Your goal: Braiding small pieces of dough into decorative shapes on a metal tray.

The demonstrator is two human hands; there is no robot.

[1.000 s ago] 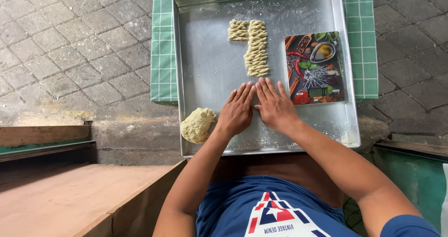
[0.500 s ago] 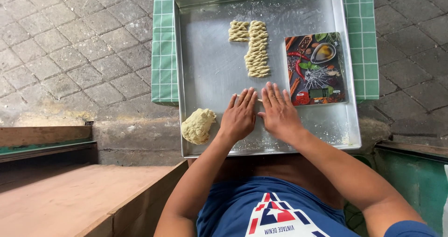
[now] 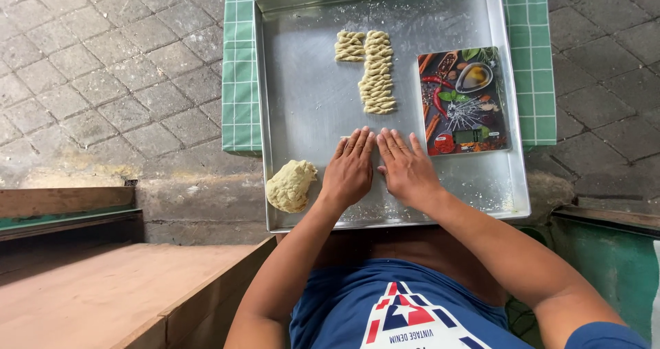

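Now both flat, unclenched hands, left hand (image 3: 349, 171) and right hand (image 3: 407, 170), have slid slightly nearer along the square metal tray (image 3: 309, 108), rolling something hidden beneath.

On the metal tray (image 3: 509, 184) I see my hands (image 3: 378, 167) between the dough lump (image 3: 290, 185), left, and kitchen scale (image 3: 462, 101), right, twisted dough pieces (image 3: 377, 70) beyond.

Soft even daylight, faint shadows, sharp focus, mild edge distortion
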